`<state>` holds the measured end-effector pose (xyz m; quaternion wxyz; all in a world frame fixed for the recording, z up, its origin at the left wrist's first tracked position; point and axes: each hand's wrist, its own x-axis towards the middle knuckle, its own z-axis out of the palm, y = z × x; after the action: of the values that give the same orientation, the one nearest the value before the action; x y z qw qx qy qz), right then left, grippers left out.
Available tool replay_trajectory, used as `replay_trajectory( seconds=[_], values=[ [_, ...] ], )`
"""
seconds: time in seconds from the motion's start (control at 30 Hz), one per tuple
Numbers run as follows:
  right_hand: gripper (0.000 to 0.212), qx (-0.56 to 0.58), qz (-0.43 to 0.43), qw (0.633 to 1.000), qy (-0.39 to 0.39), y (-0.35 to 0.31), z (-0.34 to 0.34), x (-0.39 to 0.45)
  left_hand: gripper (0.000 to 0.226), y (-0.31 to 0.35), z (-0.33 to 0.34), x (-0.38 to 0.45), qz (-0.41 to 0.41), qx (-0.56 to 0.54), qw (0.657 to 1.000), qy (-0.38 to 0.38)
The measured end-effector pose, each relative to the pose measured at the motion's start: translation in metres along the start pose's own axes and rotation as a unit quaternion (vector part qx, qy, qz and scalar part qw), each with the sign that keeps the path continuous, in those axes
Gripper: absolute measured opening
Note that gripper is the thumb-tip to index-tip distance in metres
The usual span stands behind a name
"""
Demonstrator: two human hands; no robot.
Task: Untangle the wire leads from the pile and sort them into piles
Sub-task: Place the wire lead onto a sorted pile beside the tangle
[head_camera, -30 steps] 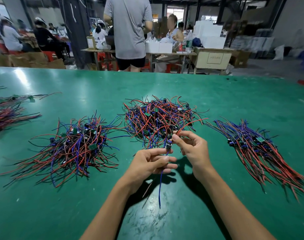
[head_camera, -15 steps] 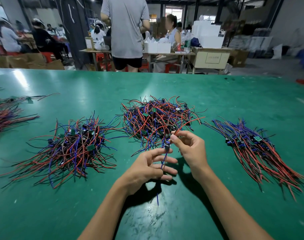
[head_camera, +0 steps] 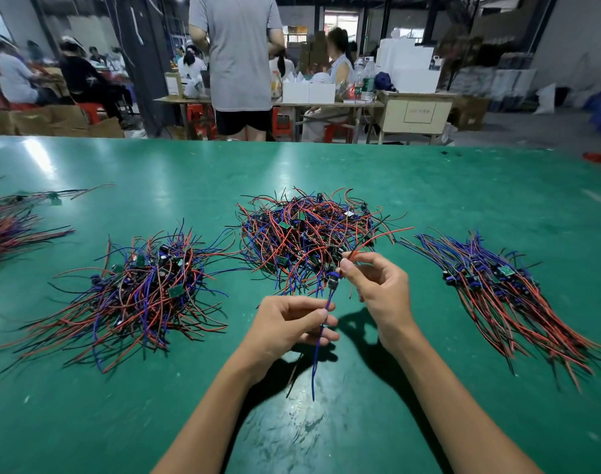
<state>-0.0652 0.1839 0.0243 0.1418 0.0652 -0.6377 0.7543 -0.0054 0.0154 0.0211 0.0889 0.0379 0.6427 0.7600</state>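
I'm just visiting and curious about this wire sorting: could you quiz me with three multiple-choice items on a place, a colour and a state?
1. Where is the neatly combed wire bundle?
A. far right
B. centre
C. under the hands

2. What colour is the wire hanging below the left hand?
A. yellow
B. blue
C. white

3. What is the right hand doing?
A. lying flat
B. pinching a red wire
C. pointing

Answers: 1 A, the combed bundle lies right of the tangled pile. 2 B, the blue wire dangles from the left hand. 3 B, the right hand pinches the red wire.

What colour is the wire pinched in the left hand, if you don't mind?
Blue wire, clearest in the head view.
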Motion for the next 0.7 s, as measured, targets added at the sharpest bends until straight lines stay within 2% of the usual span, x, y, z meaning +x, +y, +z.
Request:
replay_trajectory(
  seconds=[0.1, 0.2, 0.27, 0.33, 0.43, 0.57, 0.63, 0.7],
  values=[
    [0.012, -0.012, -0.001, 1.000, 0.008, -0.002, 0.002, -0.002, 0.012, -0.001, 0.001, 0.000, 0.004, 0.000, 1.000, 0.022],
    [0.011, -0.012, 0.015, 1.000, -0.001, -0.002, 0.000, -0.002, 0.016, 0.000, 0.000, 0.000, 0.004, -0.007, 1.000, 0.010],
    [0.008, -0.007, 0.055, 0.998, -0.042, -0.004, -0.005, -0.001, 0.018, 0.002, 0.002, 0.001, -0.005, -0.039, 0.999, 0.011],
    [0.010, -0.010, 0.090, 0.989, -0.115, -0.004, -0.005, -0.002, 0.027, 0.005, 0.002, 0.003, -0.005, -0.073, 0.997, 0.012],
    [0.003, -0.027, 0.088, 0.980, -0.175, -0.003, 0.006, -0.011, 0.031, 0.006, 0.000, 0.003, 0.015, -0.086, 0.996, 0.012],
    [0.009, -0.060, 0.088, 0.989, -0.102, 0.002, 0.018, -0.016, 0.023, 0.003, -0.002, 0.002, 0.010, -0.077, 0.996, 0.043],
    [0.009, -0.138, 0.036, 0.986, -0.082, 0.004, 0.019, -0.019, 0.019, 0.002, -0.003, 0.002, 0.006, -0.056, 0.997, 0.056],
    [0.010, -0.208, -0.024, 0.973, -0.100, 0.005, 0.020, -0.023, 0.018, 0.003, -0.001, 0.002, 0.006, -0.040, 0.997, 0.069]
  ],
)
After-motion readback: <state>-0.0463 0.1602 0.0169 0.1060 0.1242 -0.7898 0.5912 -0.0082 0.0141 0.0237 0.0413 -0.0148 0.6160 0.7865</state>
